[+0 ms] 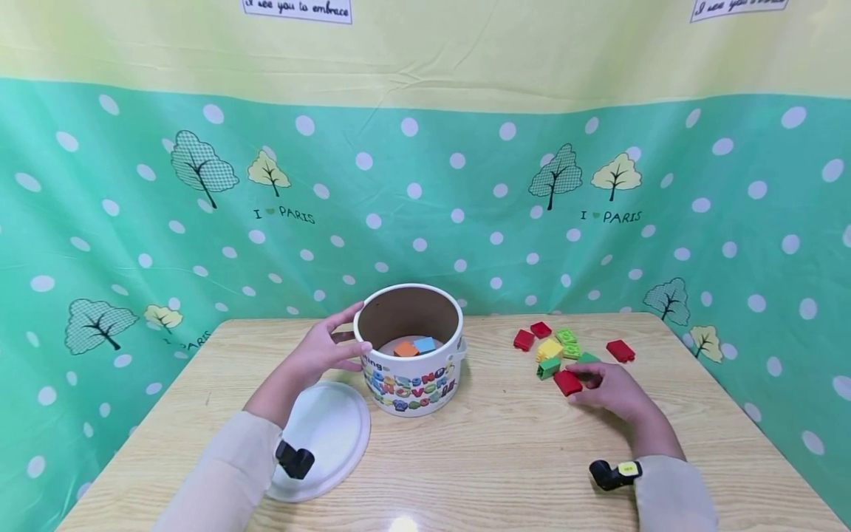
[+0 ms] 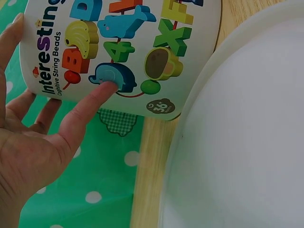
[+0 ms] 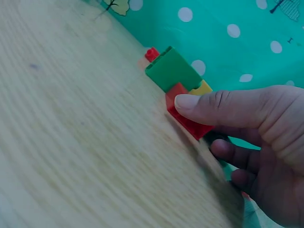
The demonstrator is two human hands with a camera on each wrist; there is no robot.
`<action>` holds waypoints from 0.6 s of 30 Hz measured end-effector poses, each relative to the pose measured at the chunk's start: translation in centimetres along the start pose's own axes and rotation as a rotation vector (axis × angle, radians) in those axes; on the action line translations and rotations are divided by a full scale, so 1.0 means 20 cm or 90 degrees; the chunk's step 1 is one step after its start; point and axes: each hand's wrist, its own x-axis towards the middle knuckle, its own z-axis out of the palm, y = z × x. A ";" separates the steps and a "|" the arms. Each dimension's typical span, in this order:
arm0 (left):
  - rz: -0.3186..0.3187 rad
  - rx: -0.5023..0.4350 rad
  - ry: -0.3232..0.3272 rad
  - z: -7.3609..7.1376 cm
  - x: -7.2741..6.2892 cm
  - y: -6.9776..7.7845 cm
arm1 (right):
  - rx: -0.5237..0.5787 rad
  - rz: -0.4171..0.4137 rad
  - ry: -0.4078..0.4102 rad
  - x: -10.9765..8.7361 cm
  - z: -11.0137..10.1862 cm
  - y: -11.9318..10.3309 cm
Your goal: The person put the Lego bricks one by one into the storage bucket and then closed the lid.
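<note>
A round white bucket (image 1: pixel 412 380) printed with colourful letters stands upright without its lid; an orange block (image 1: pixel 405 349) and a light blue block (image 1: pixel 424 345) show inside. My left hand (image 1: pixel 330 345) rests spread against its left side, the thumb (image 2: pixel 92 102) straight on the printed wall in the left wrist view. At the right of the table, my right hand (image 1: pixel 612 391) pinches a red toy brick (image 1: pixel 568 382) between thumb and fingers. Just beyond it lie a green brick (image 1: pixel 548 367), a yellow brick (image 1: pixel 549 349) and light green bricks (image 1: pixel 568 344).
A white round lid (image 1: pixel 326 436) lies on the wooden table (image 1: pixel 479 458), left of the bucket and under the left forearm. Red bricks (image 1: pixel 524 340) lie at the back of the pile, and another red brick (image 1: pixel 620 350) sits apart to the right. A polka-dot curtain (image 1: pixel 425 207) hangs behind.
</note>
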 end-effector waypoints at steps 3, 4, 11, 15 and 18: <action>-0.001 0.002 0.001 0.00 0.00 0.00 | -0.004 0.003 0.007 0.01 0.01 0.00; -0.002 0.002 0.001 0.00 0.00 0.00 | -0.009 0.000 0.008 0.01 0.01 0.00; -0.003 0.003 0.002 0.00 0.01 -0.01 | -0.008 0.008 0.015 0.00 0.00 -0.02; -0.002 0.002 0.001 0.00 0.01 -0.01 | 0.004 0.014 0.013 0.00 -0.01 -0.01; -0.001 0.003 0.002 0.00 0.01 -0.01 | 0.050 0.013 0.005 0.00 -0.02 -0.01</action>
